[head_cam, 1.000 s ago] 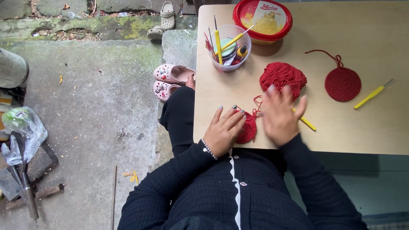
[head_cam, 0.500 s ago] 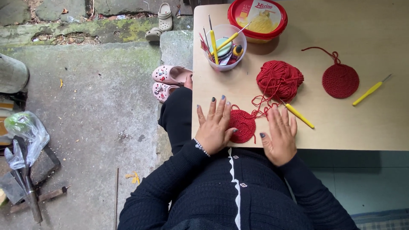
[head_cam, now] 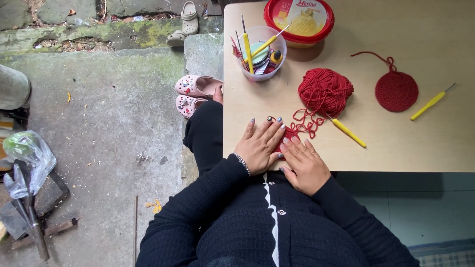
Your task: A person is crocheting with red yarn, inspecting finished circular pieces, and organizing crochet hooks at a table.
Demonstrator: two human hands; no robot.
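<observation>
Both hands lie flat, fingers spread, gripping nothing: left hand (head_cam: 260, 147) and right hand (head_cam: 304, 163) press a small red crocheted piece (head_cam: 286, 139) at the centre of the frame on the smooth pale table (head_cam: 396, 148). Fuzzy round yarn ball (head_cam: 325, 90) sits just above, beside a slim yellow-handled hook (head_cam: 348, 132).

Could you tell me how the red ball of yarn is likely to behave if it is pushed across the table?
The red yarn ball looks soft and light, so it would probably slide or roll easily. Its loose strand runs to the piece under the hands, so it may unwind or tug.
</observation>
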